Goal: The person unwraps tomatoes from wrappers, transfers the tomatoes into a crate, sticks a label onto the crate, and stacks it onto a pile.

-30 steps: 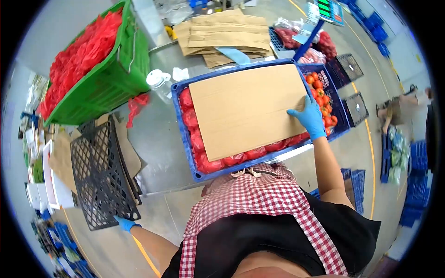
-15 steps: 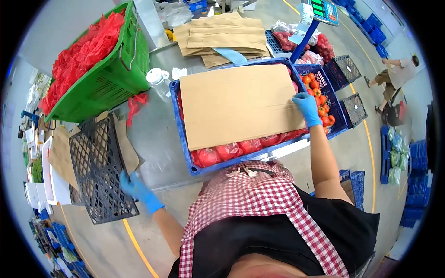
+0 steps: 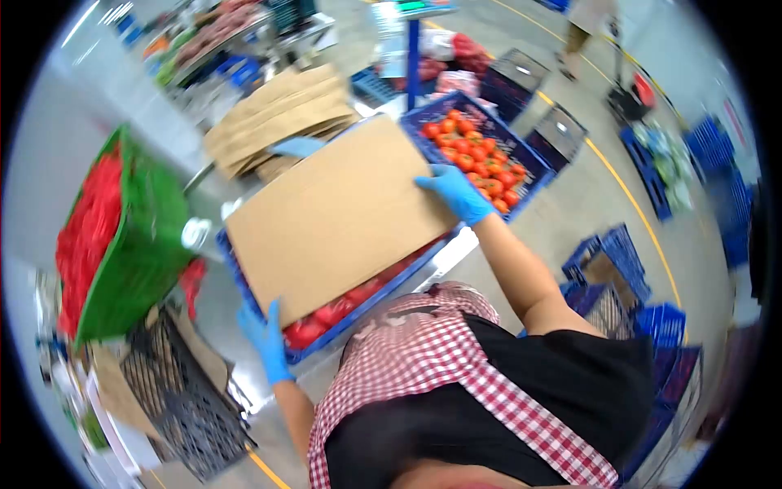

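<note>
A sheet of brown cardboard lies over a blue plastic crate on the metal table. Red produce in clear plastic bags shows along the crate's near side; the cardboard hides the rest. My right hand, in a blue glove, grips the cardboard's right edge beside the crate rim, thumb on top. At the near left corner, my left hand, also gloved, straddles the crate's rim with thumb and fingers on either side. Just beyond my right hand is a second blue crate of tomatoes.
A green basket of red plastic bags stands left, beside a white-lidded bottle. Cardboard sheets are stacked behind. Below the basket are black plastic crates. A scale post rises behind; a person is at the far right.
My left hand has moved from beside the black crates to the covered crate's near left corner. My right hand stays at the cardboard's right side. The view has turned, tilting the scene.
</note>
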Demonstrator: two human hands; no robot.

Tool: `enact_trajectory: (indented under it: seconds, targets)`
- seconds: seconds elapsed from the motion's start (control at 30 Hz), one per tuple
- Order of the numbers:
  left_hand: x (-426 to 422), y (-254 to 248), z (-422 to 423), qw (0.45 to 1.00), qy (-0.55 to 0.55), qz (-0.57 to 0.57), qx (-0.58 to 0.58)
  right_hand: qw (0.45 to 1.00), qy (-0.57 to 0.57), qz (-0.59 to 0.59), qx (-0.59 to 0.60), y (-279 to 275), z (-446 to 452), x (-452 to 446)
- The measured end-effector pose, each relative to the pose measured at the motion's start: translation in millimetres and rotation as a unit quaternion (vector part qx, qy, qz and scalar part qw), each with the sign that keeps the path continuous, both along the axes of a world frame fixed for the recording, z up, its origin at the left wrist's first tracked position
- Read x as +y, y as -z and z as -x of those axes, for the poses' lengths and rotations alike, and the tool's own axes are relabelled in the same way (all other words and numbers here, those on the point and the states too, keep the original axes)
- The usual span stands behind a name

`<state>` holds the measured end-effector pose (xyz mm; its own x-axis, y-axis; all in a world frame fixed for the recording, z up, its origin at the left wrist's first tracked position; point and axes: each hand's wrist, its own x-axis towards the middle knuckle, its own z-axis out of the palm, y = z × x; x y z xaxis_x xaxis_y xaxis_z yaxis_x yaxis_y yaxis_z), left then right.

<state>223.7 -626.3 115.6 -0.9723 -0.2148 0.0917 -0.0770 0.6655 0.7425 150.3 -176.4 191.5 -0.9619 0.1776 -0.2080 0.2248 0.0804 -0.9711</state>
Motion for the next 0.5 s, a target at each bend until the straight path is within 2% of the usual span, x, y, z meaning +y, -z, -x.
enact_trajectory:
  seconds: [0.03,0.07,0.1,0.13,0.2,0.23,0.27,0.3,0.37,0.47,0.5]
  targets:
    - [-3,10,-1,0.999,-0.027,0.022,0.023,0.999,0.007,-0.038,0.025,-2,0,8]
    - [-4,2,2,0.999,0.020,-0.025,0.010,0.999,0.019,-0.005,0.047,4,4,15]
    - [-4,6,-1,0.998,-0.022,-0.052,0.033,0.999,0.021,0.021,0.036,-15,0,15]
    - [11,-22,-9,0.974,-0.021,-0.226,0.013,0.998,0.016,0.049,0.026,-39,-5,11]
    - [2,-33,-21,0.906,-0.045,-0.420,-0.016,0.994,-0.019,0.107,0.017,-57,-6,7]
    - [-3,-42,-28,0.894,-0.038,-0.447,-0.017,0.990,-0.040,0.136,0.011,-61,-4,4]
    - [-3,-63,-37,0.879,-0.032,-0.475,-0.017,0.992,-0.075,0.103,0.014,-63,-2,0]
    - [-3,-71,-45,0.863,-0.028,-0.504,-0.017,0.985,-0.105,0.136,0.028,-65,-1,-9]
    - [-50,-50,-69,0.865,-0.079,-0.496,0.006,0.965,-0.166,0.201,0.030,-61,3,-22]
    - [-121,-39,-131,0.832,-0.227,-0.500,0.080,0.958,-0.233,0.167,0.010,-55,4,-25]
    - [-156,-23,-164,0.811,-0.237,-0.525,0.103,0.972,-0.214,0.091,-0.008,-50,6,-24]
